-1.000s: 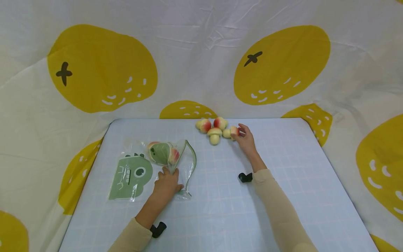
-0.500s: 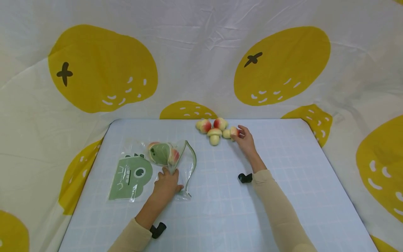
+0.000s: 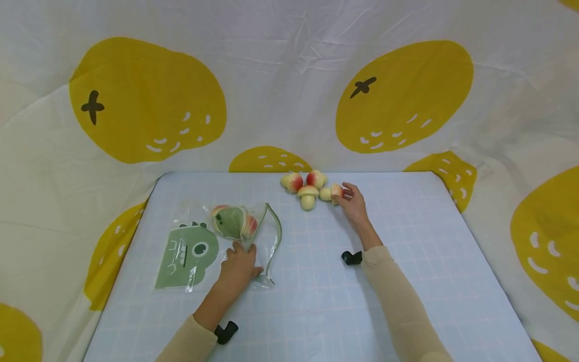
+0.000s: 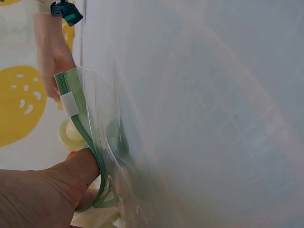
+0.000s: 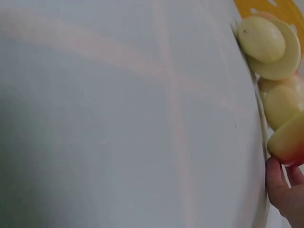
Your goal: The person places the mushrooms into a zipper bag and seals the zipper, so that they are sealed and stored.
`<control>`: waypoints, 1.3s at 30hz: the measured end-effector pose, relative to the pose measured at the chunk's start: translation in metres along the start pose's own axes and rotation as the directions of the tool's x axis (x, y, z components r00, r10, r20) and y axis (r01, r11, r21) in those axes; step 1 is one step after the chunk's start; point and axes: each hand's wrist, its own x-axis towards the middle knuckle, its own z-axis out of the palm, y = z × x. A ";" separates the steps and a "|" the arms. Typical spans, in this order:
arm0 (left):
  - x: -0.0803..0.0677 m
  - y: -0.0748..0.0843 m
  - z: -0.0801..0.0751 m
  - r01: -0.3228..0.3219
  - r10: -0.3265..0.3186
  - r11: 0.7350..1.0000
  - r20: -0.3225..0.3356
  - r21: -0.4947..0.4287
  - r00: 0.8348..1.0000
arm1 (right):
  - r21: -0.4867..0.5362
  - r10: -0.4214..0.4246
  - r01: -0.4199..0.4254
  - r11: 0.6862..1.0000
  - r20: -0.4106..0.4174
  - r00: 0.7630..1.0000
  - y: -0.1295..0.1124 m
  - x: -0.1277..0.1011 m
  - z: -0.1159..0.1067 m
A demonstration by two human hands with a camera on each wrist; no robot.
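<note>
A clear zip bag (image 3: 187, 254) with a green dinosaur print lies on the left of the pale blue mat. Its mouth is open to the right, and a toy fruit (image 3: 231, 222) sits inside. My left hand (image 3: 238, 262) pinches the bag's green-rimmed mouth (image 4: 80, 124), thumb (image 4: 57, 183) on the edge. At the mat's far edge lies a cluster of toy pieces: a mushroom (image 3: 308, 195) and two red-yellow peaches (image 3: 294, 181). My right hand (image 3: 353, 202) pinches a small peach piece (image 3: 336, 191) at the cluster's right end, with the fingertips (image 5: 281, 189) against the piece (image 5: 288, 138).
The blue gridded mat (image 3: 316, 301) covers the table, with bare surface between and in front of my arms. A white cloth with yellow fruit prints (image 3: 145, 100) hangs behind and drapes round the table's edges. Black wrist straps (image 3: 352, 257) show on both forearms.
</note>
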 end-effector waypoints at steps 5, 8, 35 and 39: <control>-0.001 -0.001 -0.001 -0.001 0.001 1.000 0.007 -0.004 1.000 | 0.058 0.025 -0.023 0.998 -0.029 0.999 0.000 -0.004 0.000; 0.000 0.000 -0.003 0.007 -0.007 1.000 0.029 -0.009 1.000 | 0.106 0.030 -0.027 0.994 -0.028 0.999 0.000 -0.006 -0.001; 0.000 0.001 -0.006 0.020 -0.019 1.000 0.062 -0.017 0.998 | 0.313 -0.108 0.095 0.945 0.026 0.994 -0.023 -0.074 -0.003; -0.001 0.002 -0.006 0.019 -0.018 1.000 0.064 -0.015 0.998 | 0.314 -0.142 0.124 0.941 0.036 0.989 -0.029 -0.087 0.002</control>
